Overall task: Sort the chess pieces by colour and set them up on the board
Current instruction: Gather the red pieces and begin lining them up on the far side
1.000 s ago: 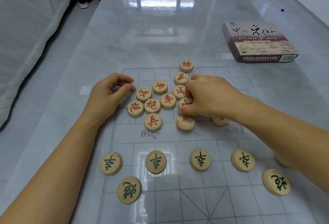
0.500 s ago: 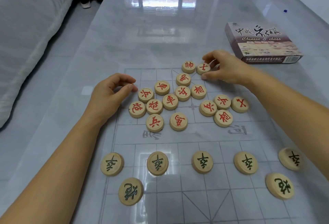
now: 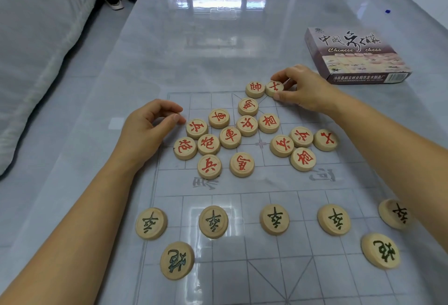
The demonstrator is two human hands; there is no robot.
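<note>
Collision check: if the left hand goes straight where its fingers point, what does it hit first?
Probably the red piece at the pile's left edge, just past the thumb of the left hand; depth unclear.

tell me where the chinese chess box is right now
In the head view the Chinese chess box lies flat on the table, far right, off the board, just beyond the right hand pinching a red piece.

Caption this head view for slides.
Right hand pinches a red-marked round wooden chess piece at the translucent board's far edge; left hand rests beside red pieces.
</note>
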